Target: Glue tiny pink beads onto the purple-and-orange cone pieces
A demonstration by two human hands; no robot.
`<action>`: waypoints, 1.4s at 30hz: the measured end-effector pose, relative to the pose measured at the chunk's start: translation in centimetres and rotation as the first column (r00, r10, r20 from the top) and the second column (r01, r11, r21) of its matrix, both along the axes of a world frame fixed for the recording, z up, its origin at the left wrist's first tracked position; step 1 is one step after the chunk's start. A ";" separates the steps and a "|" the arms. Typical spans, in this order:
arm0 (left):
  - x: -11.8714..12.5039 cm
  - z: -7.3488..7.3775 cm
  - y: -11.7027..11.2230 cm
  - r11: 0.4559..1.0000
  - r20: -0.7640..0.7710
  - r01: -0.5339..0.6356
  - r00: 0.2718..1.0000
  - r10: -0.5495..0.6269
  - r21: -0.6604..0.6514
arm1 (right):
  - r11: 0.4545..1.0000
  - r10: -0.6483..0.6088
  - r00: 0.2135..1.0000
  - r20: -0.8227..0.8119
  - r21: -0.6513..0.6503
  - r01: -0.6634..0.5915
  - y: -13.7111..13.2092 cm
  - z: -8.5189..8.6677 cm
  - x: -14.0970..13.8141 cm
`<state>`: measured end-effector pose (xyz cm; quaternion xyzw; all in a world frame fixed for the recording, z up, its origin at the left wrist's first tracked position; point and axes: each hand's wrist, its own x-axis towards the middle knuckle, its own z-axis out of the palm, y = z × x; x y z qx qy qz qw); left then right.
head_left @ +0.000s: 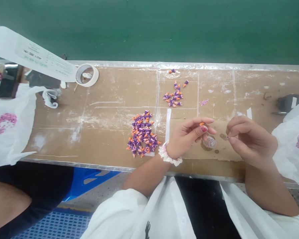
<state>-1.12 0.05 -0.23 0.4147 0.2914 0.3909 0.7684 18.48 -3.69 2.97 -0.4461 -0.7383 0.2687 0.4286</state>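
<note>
Two hands [221, 137], one tape roll [87, 75], one clear cup [209, 142], two bags [10, 126]. Two piles [142, 132] of purple-orange charms [174, 98] hold perhaps ninety pieces, though overlap blurs the count.

The left forearm [147, 176] and right forearm [264, 189] reach in over the counter's front edge [72, 160], angling toward each other. The left hand [186, 134] and right hand [251, 141] are held up near each other, not touching, each in a tight pinch, the left wrist [172, 147] bent slightly back.

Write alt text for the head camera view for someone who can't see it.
A person's left hand pinches a tiny orange piece and the right hand a thin pin over a small clear dish, on a cardboard-topped bench, beside a pile of purple-and-orange charms.
</note>
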 end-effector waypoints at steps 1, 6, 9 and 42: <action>0.0 0.1 0.1 1.000 -0.024 -0.022 0.999 0.022 0.002 | 1.000 0.021 0.996 0.087 -0.010 -0.020 0.0 0.1 0.1; -0.1 0.1 0.4 0.975 -0.191 -0.175 0.961 0.199 0.135 | 0.995 0.058 0.832 0.552 0.038 -0.095 0.0 0.2 0.3; 0.0 -0.1 0.5 0.981 -0.171 -0.191 0.966 0.195 0.042 | 0.988 0.134 0.790 0.598 -0.017 -0.154 -0.2 0.0 0.2; 1.6 -0.6 -1.3 0.889 0.337 0.295 0.925 -0.175 -0.349 | 0.940 -0.139 0.976 0.166 0.333 0.077 -0.9 -1.2 -2.3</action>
